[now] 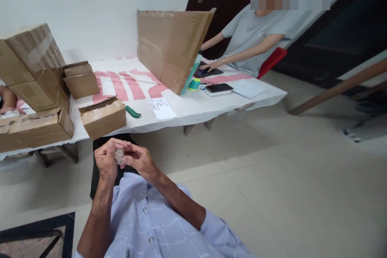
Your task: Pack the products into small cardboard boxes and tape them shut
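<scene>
Just above my lap, my left hand (105, 159) and my right hand (140, 162) meet around a small, clear, whitish piece that looks like crumpled plastic (119, 156). Fingers of both hands are closed on it, and its exact kind is too small to tell. Nearest to my hands on the table is a small open cardboard box (104, 119). Right of that box lies a green box cutter (133, 112). A white sheet with dark printed shapes (162, 108) is farther right along the table edge.
The table has a white and pink cover (127, 123). Cardboard boxes (36, 64) stand left, and a tall cardboard panel (172, 48) divides the table. Beyond it sit a phone (219, 88), a green tape roll (194, 84) and a co-worker's hand (210, 66) at a mouse. Another hand shows far left.
</scene>
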`<state>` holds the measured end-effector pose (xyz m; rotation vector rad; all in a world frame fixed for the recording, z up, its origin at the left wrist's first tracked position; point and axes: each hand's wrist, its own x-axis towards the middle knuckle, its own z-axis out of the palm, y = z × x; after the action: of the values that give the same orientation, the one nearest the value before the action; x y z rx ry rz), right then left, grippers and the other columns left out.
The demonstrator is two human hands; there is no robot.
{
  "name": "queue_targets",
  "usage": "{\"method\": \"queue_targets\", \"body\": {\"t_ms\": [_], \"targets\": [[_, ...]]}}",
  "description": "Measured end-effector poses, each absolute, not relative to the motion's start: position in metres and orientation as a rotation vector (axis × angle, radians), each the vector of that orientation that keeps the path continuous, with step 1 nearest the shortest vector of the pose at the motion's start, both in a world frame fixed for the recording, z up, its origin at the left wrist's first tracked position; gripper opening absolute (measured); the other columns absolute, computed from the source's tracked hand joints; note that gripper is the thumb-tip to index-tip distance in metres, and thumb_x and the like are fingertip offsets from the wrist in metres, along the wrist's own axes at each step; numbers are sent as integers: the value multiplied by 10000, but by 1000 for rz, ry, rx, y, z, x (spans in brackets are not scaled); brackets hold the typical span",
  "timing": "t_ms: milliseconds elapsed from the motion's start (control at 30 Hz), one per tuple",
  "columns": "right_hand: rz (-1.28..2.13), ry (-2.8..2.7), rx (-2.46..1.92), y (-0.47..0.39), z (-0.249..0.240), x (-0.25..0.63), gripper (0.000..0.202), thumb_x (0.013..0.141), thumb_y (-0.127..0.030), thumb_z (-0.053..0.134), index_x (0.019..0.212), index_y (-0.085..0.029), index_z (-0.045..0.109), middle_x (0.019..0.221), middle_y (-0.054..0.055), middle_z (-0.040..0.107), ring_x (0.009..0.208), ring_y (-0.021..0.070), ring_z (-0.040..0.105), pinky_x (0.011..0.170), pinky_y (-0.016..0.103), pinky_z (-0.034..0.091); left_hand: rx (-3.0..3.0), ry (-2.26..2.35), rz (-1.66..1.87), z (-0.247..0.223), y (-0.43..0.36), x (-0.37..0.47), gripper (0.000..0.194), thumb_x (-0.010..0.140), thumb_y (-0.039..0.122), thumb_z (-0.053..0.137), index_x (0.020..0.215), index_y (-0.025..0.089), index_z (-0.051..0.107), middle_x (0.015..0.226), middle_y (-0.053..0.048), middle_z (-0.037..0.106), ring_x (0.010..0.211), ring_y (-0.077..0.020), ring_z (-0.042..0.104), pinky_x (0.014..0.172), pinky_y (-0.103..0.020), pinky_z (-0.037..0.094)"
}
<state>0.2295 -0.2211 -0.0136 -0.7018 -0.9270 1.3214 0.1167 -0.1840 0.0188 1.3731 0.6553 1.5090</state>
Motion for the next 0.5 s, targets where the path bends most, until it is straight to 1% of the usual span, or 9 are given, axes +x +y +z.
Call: {"method": "queue_targets", "body": {"t_ms": [67,133,200,267,333,367,433,467,500], "targets": [[1337,-896,-639,-221,-16,227,480,696,-556,978,889,-195,727,739,-23,724,571,126,645,560,268,589,1192,635,1474,19,-185,123,567,941,674,719,647,189,726,728,-59,753,683,-198,746,721,-353,640],[1333,-860,-593,-219,-18,226,500,679,-565,986,846,-206,682,673,-46,694,499,116,616,473,243,548,1104,604,1424,20,-188,129,583,901,708,750,643,186,708,702,-45,734,680,-189,744,771,-369,655],[1328,-834,-565,-218,-20,226,542,644,-579,1001,855,-218,657,637,-61,677,440,115,589,399,232,503,1046,575,1377,22,-191,134,586,893,724,749,653,191,704,677,-32,713,731,-203,769,811,-381,663],[1309,-813,-554,-217,-21,227,571,632,-597,1004,880,-226,648,617,-66,670,401,116,569,355,228,470,1005,557,1335,24,-194,140,590,905,738,724,675,195,699,692,-34,715,808,-230,798,806,-381,667],[1279,-804,-556,-217,-21,228,575,650,-615,990,889,-231,635,585,-69,656,366,114,542,331,223,440,977,542,1302,24,-195,143,592,914,747,705,698,196,686,726,-42,728,815,-235,804,716,-343,659],[1260,-799,-563,-218,-21,228,572,669,-623,979,901,-233,630,571,-71,647,354,111,529,326,219,429,963,536,1293,25,-195,145,592,911,750,706,707,195,679,737,-42,731,755,-218,792,628,-304,633],[1224,-793,-580,-219,-20,227,582,706,-655,946,957,-236,629,556,-77,632,345,106,513,323,211,412,926,541,1288,25,-194,147,593,898,754,714,717,191,669,741,-34,730,557,-154,705,424,-228,494],[1209,-794,-588,-219,-19,225,601,717,-680,928,993,-237,629,563,-79,630,349,103,511,328,209,412,900,555,1296,25,-193,147,599,894,760,712,715,190,665,734,-28,727,479,-127,647,359,-210,413],[1196,-799,-594,-220,-18,224,625,719,-701,916,1025,-238,628,588,-76,640,360,99,513,338,207,418,870,573,1309,25,-192,148,605,889,764,712,708,189,660,724,-25,724,445,-115,617,333,-204,370]]}}
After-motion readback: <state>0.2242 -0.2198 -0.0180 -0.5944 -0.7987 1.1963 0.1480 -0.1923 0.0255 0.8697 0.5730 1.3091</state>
